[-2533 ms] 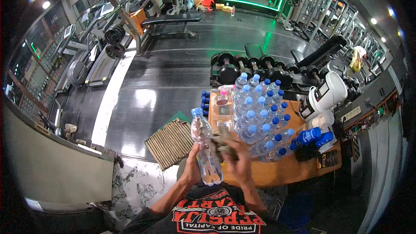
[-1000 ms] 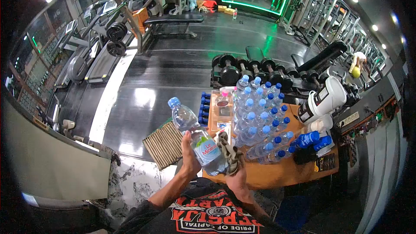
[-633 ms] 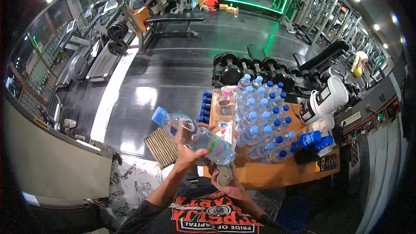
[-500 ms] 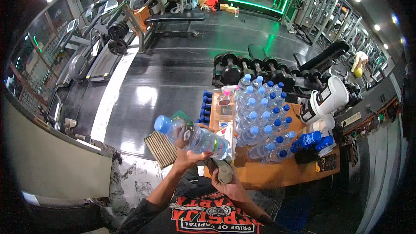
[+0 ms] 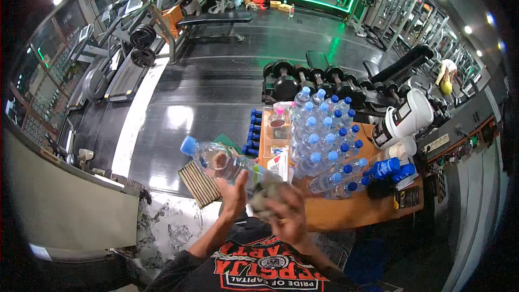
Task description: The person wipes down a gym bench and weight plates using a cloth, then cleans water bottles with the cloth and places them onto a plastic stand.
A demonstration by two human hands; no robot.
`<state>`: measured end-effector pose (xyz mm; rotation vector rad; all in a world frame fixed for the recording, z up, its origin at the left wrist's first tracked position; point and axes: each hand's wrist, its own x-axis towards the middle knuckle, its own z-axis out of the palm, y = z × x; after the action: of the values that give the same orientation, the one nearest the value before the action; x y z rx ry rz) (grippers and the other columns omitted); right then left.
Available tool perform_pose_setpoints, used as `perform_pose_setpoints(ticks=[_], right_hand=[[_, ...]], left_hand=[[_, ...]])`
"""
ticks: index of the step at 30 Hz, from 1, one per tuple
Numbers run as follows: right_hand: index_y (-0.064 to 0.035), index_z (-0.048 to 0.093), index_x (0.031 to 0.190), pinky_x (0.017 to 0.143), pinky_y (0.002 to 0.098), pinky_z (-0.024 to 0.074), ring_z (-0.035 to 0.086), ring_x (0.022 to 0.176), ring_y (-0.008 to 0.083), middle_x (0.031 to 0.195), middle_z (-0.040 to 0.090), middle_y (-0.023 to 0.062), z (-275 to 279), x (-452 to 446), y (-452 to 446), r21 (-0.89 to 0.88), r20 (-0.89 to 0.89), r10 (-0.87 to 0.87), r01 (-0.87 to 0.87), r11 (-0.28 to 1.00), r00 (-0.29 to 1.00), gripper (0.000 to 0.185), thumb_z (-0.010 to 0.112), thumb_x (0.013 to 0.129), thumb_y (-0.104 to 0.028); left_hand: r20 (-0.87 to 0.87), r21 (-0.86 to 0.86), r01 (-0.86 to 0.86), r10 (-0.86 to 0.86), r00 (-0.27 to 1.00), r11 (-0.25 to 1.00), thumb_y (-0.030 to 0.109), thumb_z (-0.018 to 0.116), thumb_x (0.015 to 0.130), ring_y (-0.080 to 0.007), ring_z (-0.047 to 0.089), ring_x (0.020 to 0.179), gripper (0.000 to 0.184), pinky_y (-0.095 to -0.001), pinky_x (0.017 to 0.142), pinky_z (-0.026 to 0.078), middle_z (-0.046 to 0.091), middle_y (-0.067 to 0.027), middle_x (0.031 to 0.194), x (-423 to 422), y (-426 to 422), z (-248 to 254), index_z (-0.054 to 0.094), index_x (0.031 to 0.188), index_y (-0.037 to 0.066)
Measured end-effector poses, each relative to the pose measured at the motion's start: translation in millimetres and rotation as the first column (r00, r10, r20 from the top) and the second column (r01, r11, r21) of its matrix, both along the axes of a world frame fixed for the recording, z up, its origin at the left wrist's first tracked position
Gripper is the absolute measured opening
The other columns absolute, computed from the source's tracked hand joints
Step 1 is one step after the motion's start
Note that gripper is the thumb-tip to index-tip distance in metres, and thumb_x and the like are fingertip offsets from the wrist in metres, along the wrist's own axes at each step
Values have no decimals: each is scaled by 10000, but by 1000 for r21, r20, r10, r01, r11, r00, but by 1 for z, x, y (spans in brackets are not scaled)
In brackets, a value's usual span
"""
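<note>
A clear plastic bottle (image 5: 216, 159) with a light blue cap tilts up to the left, its base toward the right. My left hand (image 5: 233, 197) is wrapped round its middle from below. Over the bottle's lower end lies a grey-brown cloth (image 5: 265, 197), which my right hand (image 5: 289, 213) grips; both are blurred by motion. The cloth hides the bottle's base and most of its label. Right of my hands, rows of capped water bottles (image 5: 313, 140) stand close together on the wooden table (image 5: 346, 213).
Behind the table is a rack of dumbbells (image 5: 285, 84). White buckets (image 5: 411, 113) and blue bottles (image 5: 385, 168) are at the table's right. A striped mat (image 5: 200, 185) lies left of my hands. A bench (image 5: 216, 18) and treadmills (image 5: 130, 78) stand farther back.
The held bottle has swung from nearly upright to a leftward tilt. The cloth in my right hand has moved from under the bottle's base up onto its lower side.
</note>
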<state>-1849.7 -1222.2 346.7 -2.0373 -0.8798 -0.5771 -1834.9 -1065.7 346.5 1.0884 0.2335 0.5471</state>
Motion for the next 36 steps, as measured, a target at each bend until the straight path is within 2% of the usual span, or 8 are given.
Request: perform_pose_setpoints(ticks=[5, 13, 17, 19, 25, 27, 31, 36], right_hand=[[-232, 644, 1061, 890, 424, 419, 498, 1087, 317, 1254, 509, 100, -26, 8, 7, -130, 207, -20, 48, 990, 978, 350, 703, 721, -175], [-29, 588, 1068, 868, 402, 450, 585, 962, 356, 1134, 566, 206, -43, 12, 6, 222, -147, 5, 28, 975, 989, 276, 524, 863, -203], [32, 559, 1125, 841, 271, 447, 582, 948, 171, 1059, 615, 152, -69, 8, -7, 327, -700, 135, 146, 934, 701, 270, 470, 890, -65], [41, 546, 1143, 814, 250, 443, 552, 921, 126, 1011, 617, 98, -111, 9, -9, 389, -838, 241, 227, 893, 489, 252, 450, 926, -42], [-14, 570, 1133, 884, 309, 424, 526, 1013, 195, 1118, 563, 126, -24, -3, -3, 569, -726, 175, 438, 696, 665, 247, 496, 927, -129], [-44, 592, 1116, 934, 375, 410, 531, 1068, 294, 1149, 557, 164, 13, 4, -1, 339, -167, 32, 27, 940, 985, 273, 561, 859, -130], [-65, 604, 1096, 957, 420, 394, 528, 1091, 359, 1240, 497, 217, 15, 8, 6, 122, -222, 279, -257, 959, 934, 331, 611, 782, -167], [-2, 546, 1131, 879, 274, 439, 553, 995, 143, 1165, 560, 120, -57, -8, 13, 650, -684, 467, 177, 739, 561, 293, 457, 962, -224]], left_hand=[[-141, -94, 56, -69, 988, 994, 200, 688, 802, -213, 609, 936, 554, -333, 802, 520, 579, -171, 1028, 3, 11, -6, 368, 1191, -31], [-96, -161, 39, -55, 994, 986, 306, 634, 818, -266, 607, 916, 572, -394, 831, 517, 564, -148, 1056, 4, 18, -24, 390, 1241, 9], [-14, -93, 216, -218, 976, 972, 413, 564, 858, -287, 611, 926, 542, -435, 795, 529, 572, -164, 1067, 6, 31, -26, 450, 1203, 11], [17, -490, 281, -313, 950, 825, 513, 543, 849, -283, 578, 983, 585, -442, 843, 493, 551, -137, 1079, 7, 31, -23, 455, 1204, 57], [67, -531, 270, -278, 958, 803, 558, 466, 862, -272, 566, 951, 604, -429, 827, 501, 538, -124, 1084, 9, 21, -11, 432, 1251, 98], [64, -520, 281, -291, 955, 807, 504, 464, 867, -272, 582, 895, 557, -425, 785, 516, 547, -131, 1052, 10, 21, -15, 441, 1239, 90], [31, -557, 297, -339, 940, 775, 450, 492, 850, -260, 599, 836, 523, -410, 741, 523, 564, -123, 988, 11, 23, -16, 455, 1219, 81], [125, -644, 255, -229, 965, 721, 440, 532, 824, -249, 584, 819, 493, -402, 719, 514, 545, -91, 951, 8, 24, -4, 474, 1174, 98]])
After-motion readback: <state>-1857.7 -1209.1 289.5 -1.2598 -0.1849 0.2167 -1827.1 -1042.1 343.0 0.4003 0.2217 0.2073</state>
